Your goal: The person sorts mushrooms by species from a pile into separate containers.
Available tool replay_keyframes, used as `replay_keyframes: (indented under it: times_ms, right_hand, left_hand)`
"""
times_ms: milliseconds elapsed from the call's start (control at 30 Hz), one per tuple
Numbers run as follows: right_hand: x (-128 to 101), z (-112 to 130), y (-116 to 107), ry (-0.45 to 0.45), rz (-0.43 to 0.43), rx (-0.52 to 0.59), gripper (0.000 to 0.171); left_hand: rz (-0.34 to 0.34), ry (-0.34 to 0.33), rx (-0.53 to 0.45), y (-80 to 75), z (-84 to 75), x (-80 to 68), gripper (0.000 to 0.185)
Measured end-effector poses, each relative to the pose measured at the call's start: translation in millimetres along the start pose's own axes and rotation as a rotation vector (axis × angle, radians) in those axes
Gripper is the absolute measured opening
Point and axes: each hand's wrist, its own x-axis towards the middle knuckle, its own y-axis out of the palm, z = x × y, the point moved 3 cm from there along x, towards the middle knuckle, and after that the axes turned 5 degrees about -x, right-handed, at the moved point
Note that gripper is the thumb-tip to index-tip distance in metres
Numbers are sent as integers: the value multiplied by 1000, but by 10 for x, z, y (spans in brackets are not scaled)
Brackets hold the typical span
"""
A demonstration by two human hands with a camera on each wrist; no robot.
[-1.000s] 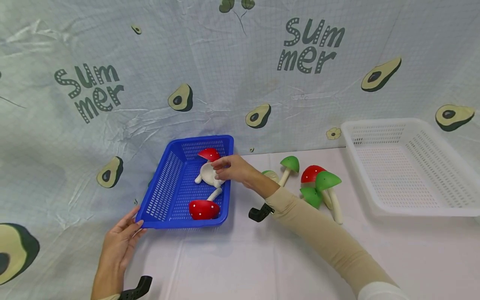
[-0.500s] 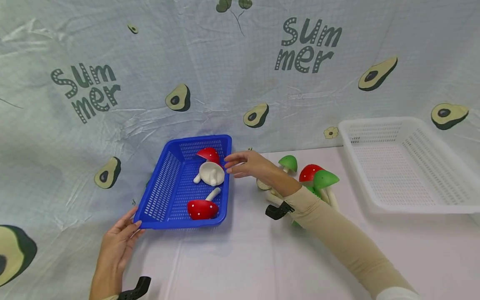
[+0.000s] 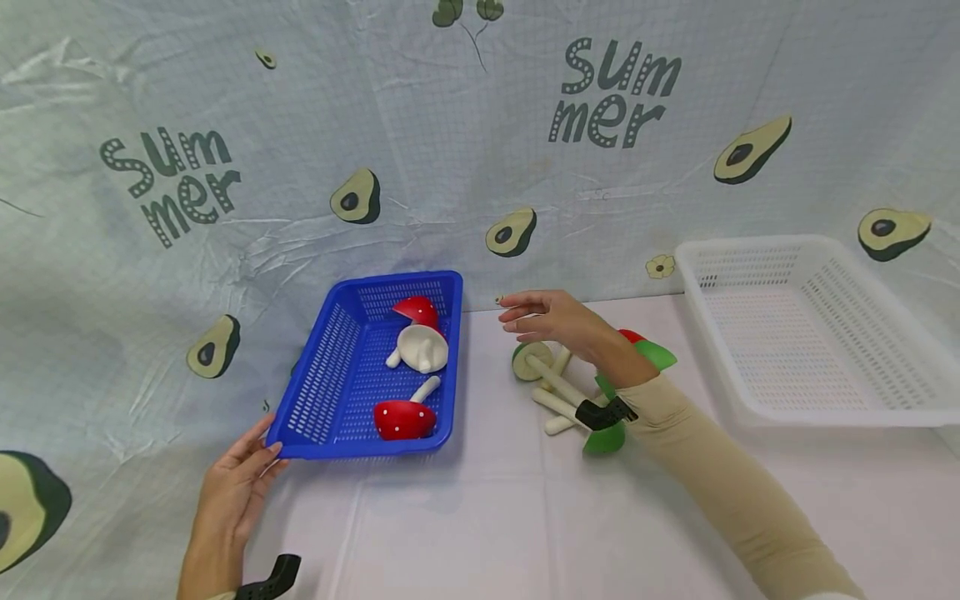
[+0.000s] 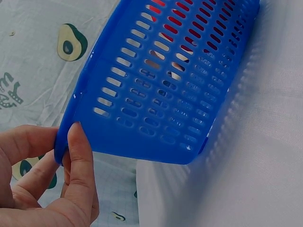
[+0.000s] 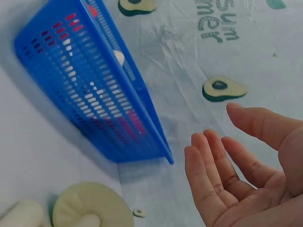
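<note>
My left hand (image 3: 236, 492) pinches the near left corner of a blue basket (image 3: 300, 417); the left wrist view shows thumb and fingers on either side of its rim (image 4: 71, 113). Inside lie toy mushrooms with white-dotted red caps: one at the back (image 3: 417, 309), one at the front (image 3: 405, 419), and one turned underside up (image 3: 422, 348). My right hand (image 3: 562, 321) hovers right of the basket, above a pile of toy mushrooms, and holds nothing. Its fingers are loosely bent in the right wrist view. Beneath it a green-capped mushroom (image 3: 531, 361) shows its pale underside; my forearm hides part of the pile.
A white basket (image 3: 720, 350) stands at the right, with nothing seen in it. Another green cap (image 3: 604, 439) and part of a red cap (image 3: 632, 336) show around my right forearm. Behind the table (image 3: 450, 533) hangs a cloth printed with avocados (image 3: 512, 232).
My right hand has moved right, out from over the blue basket to above the mushroom pile. The underside-up mushroom stays in the basket. My left hand keeps its hold on the corner.
</note>
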Motion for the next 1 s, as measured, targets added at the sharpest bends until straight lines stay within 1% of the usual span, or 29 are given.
replay_keyframes:
  times_ms: [200,367,533,733,833,1000]
  right_hand:
    - [-61,-103,-201,-18,-28,6,52]
    - [-114,-199,-369,10,-60,-1,51]
    - [-147,-333,-522,33,-96,13,51]
    - [-192,-484,-657,73,-123,52,55]
    - [-233,-536,-715,85,-136,46,56]
    - [-319,-578,-780,74,-139,13,55]
  left_hand:
    - [4,-1,-7,-6,3,7,55]
    - [15,0,-17,-8,6,16,56]
    - [7,-3,-6,-9,9,19,57]
    - [-3,-9,3,-12,15,23,59]
    - [-3,-9,-2,-11,16,23,60]
    - [-1,-3,-13,-13,14,20,60]
